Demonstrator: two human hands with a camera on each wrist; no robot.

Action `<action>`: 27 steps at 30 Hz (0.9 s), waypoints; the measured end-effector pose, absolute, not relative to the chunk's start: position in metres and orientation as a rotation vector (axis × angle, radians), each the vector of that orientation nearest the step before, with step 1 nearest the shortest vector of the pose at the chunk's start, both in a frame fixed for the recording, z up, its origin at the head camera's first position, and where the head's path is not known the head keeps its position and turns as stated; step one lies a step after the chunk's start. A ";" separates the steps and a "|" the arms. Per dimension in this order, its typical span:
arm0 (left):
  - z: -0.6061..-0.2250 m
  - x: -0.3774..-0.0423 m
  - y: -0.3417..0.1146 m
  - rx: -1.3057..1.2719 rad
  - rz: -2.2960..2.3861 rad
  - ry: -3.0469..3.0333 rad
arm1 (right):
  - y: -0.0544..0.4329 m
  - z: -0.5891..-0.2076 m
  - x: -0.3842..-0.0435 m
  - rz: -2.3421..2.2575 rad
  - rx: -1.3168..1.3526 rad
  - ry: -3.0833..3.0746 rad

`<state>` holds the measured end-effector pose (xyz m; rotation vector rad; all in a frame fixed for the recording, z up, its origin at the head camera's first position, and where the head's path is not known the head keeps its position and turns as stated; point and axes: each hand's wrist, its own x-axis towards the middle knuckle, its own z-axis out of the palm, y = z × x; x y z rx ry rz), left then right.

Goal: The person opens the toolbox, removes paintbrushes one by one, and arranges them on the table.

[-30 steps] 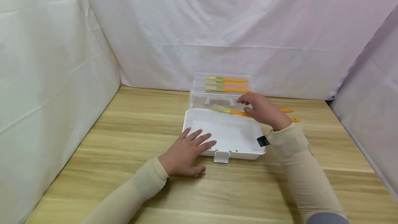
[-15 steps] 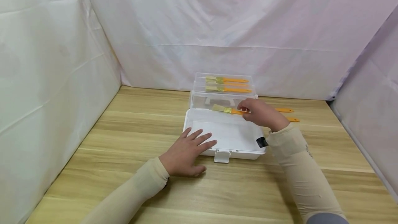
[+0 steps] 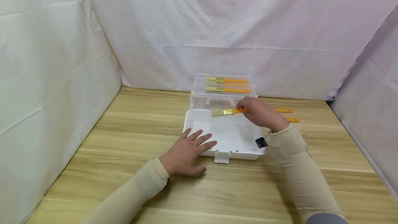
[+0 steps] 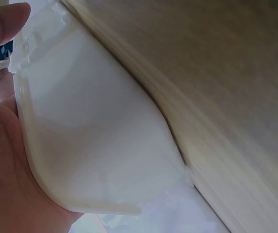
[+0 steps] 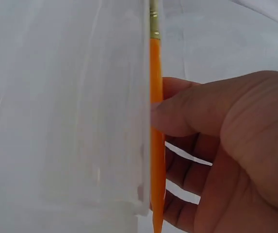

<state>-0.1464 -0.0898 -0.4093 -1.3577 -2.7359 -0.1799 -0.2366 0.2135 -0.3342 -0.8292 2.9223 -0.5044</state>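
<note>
My right hand [image 3: 259, 112] pinches the orange handle of a flat paintbrush [image 3: 224, 112] between thumb and fingers, above the back part of an open white plastic box [image 3: 244, 155]. The brush's pale bristles point left. In the right wrist view the thumb presses on the orange handle [image 5: 155, 87], right beside a clear plastic edge [image 5: 146, 58]. My left hand [image 3: 186, 153] rests with spread, straight fingers over the box's front left corner. In the left wrist view, its palm [image 4: 5, 160] lies against the white box wall [image 4: 90, 121].
Behind the box, several orange-handled paintbrushes [image 3: 234, 81] lie in a clear tray [image 3: 199, 85]. Two more orange handles [image 3: 284, 110] [image 3: 292, 120] stick out to the right, partly hidden by my right hand. A latch [image 3: 221, 157] hangs at the box's front. White cloth walls surround the wooden table [image 3: 149, 113].
My right fingers have closed around the paintbrush handle. Its bristle end has dropped slightly, and the brush now lies nearly level in view. My left hand has stayed put.
</note>
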 end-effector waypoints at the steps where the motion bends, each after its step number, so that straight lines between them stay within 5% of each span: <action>1: -0.409 -0.146 -0.090 -1.357 -0.181 -2.735 | 0.215 -0.334 -0.236 -0.530 -0.838 2.931; 27: -0.409 -0.146 -0.090 -1.355 -0.186 -2.731 | 0.236 -0.329 -0.227 -0.870 -0.723 2.886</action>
